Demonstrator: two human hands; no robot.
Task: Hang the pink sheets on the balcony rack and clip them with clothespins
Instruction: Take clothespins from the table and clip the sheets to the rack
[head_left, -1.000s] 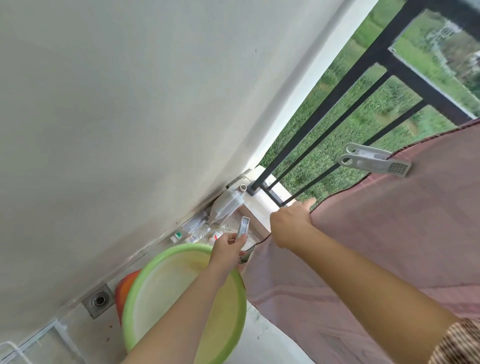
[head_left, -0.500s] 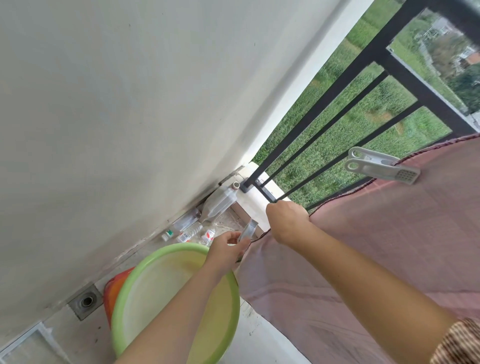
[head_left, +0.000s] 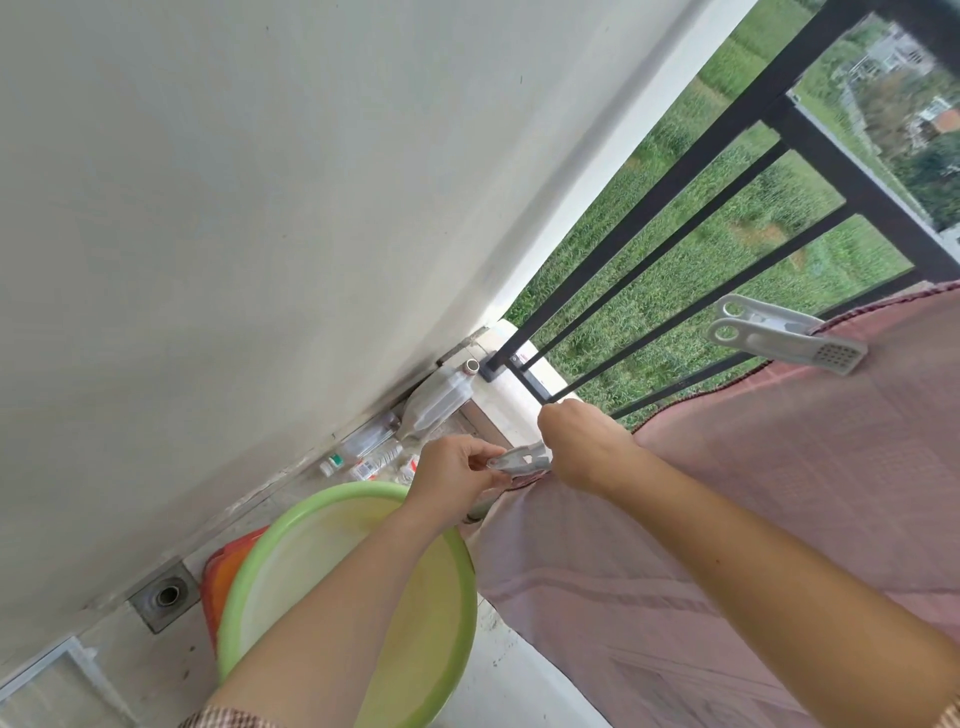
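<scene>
Two hands met near the middle of the frame. The left hand (head_left: 457, 467) pinched one grey clothespin (head_left: 519, 461) between thumb and fingers, its tip touching the right hand (head_left: 582, 441). The right hand was curled into a fist over the dark-trimmed corner of the single pink sheet (head_left: 753, 493), just beside the lower end of the black railing (head_left: 675, 260).

The sheet filled the right and lower right of the frame, its upper edge running along the railing. A second clothespin (head_left: 779, 340), also grey, was clipped on that edge at the right, which made two pins in all.

Below the left forearm a green basin (head_left: 291, 566) showed its pale yellow inside and sat in an orange tub (head_left: 223, 571), of which only the rim showed at the left.

Along the foot of the white wall (head_left: 260, 208) lay one large clear bottle (head_left: 441, 402) on its side and several small bottles (head_left: 369, 462), too small to count surely. One floor drain (head_left: 166, 597) sat at lower left.

Between the basin's rim and the sheet's hanging edge a narrow strip of pale floor (head_left: 514, 680) showed.
</scene>
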